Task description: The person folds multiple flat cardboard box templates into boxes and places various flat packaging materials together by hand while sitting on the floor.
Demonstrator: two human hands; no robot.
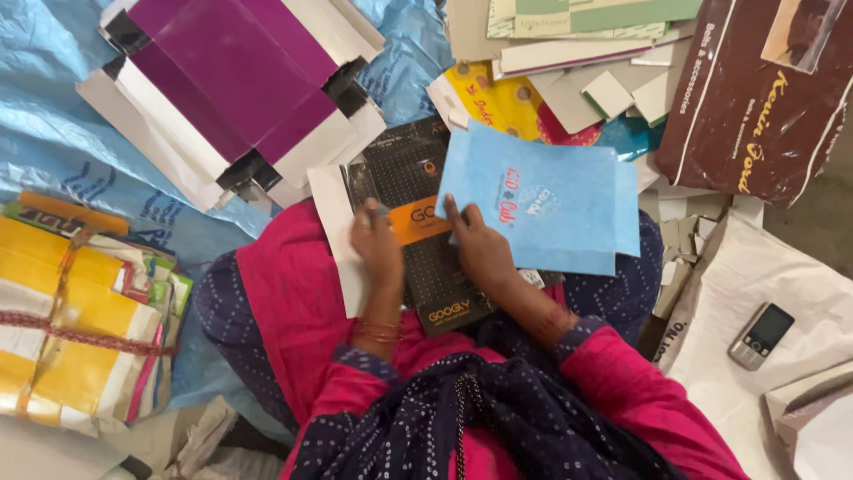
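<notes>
**Both hands pressed on flat printed cartons, hemmed in by stock on every side**

From the head camera I look straight down onto a lap draped in pink cloth (293, 302), where a black dotted carton blank with an orange band (426, 258) lies at the centre of the frame. My left hand (378, 244) rests flat on the blank's left portion, fingers together and pointing up the frame, clamped on nothing that I can see. My right hand (480, 249) lies just beside it, fingers spread and pressing down the lower left corner of a light blue folded carton (542, 200), which overlaps the black blank's right edge and juts toward the centre right. A white sheet (338, 231) shows under the blank's left edge.

Room to move is thin. At upper left a large purple and white flattened box (231, 84) sits on blue plastic sheeting (53, 133), its lower corner near the white sheet. At left centre a tied bundle of yellow cartons (80, 320) lies well apart from the left hand. Across the top right, loose cardboard pieces (586, 80) and a yellow printed carton (498, 102) crowd the blue carton's upper edge, with a brown printed bag (755, 98) in the corner. At lower right a small mobile phone (761, 335) rests on white sacking (737, 293), well clear of both hands.
</notes>
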